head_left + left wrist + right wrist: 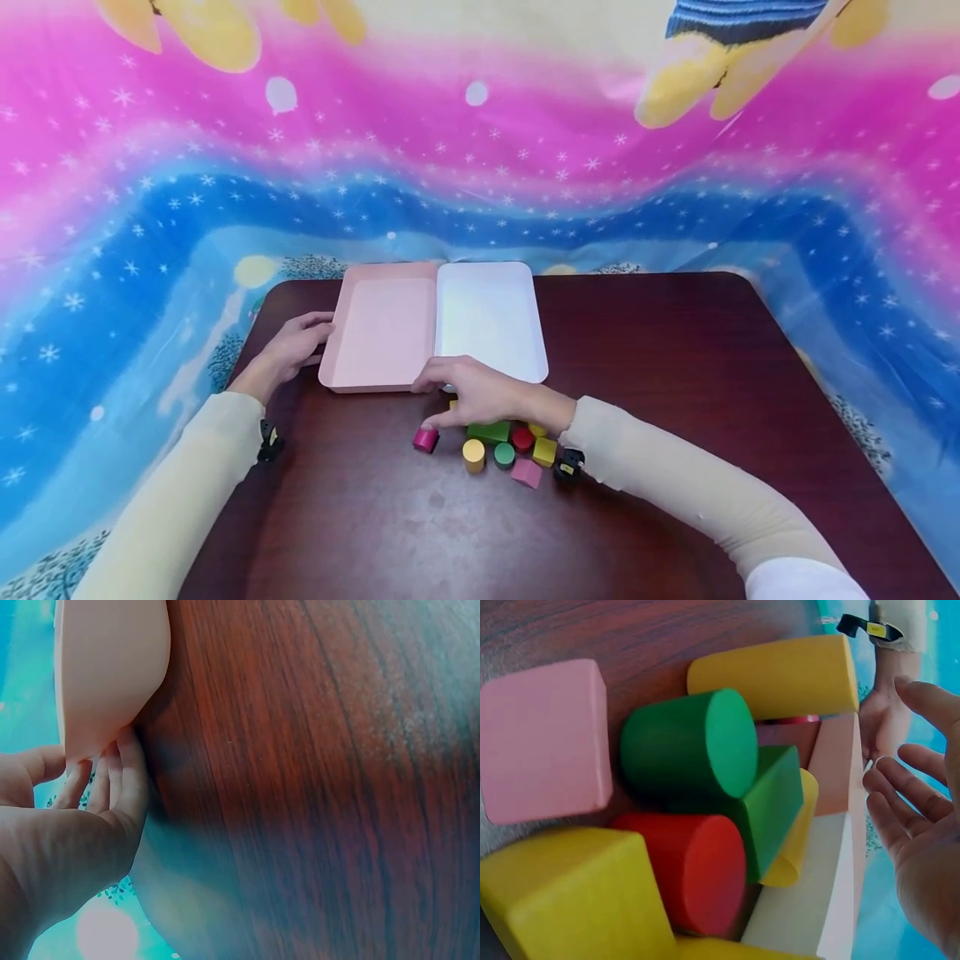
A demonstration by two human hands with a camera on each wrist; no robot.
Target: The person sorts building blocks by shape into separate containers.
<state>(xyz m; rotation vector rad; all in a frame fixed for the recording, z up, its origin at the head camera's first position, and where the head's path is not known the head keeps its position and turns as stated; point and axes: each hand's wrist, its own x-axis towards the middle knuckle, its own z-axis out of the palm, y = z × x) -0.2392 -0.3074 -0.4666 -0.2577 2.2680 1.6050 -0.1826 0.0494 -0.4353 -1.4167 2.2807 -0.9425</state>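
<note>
In the head view, I see the pink tray (382, 333) and the white tray (491, 317) side by side at the back of the surface (352, 500). The left hand (296, 340) touches the pink tray's outer side with its fingers stretched out. The right hand (480, 392) is at the trays' front edge, its thumb near the magenta block (425, 440). I think soft, even pushing is best, so the trays sit snug and no toy blocks (504, 455) get bumped.

The left wrist view shows me better how the fingers meet the pink tray's corner.

In the right wrist view, the right hand is wide and holds nothing. I can't tell if it touches a tray. I also see a yellow block (789, 868) by the white tray, mostly hidden in the head view.
</note>
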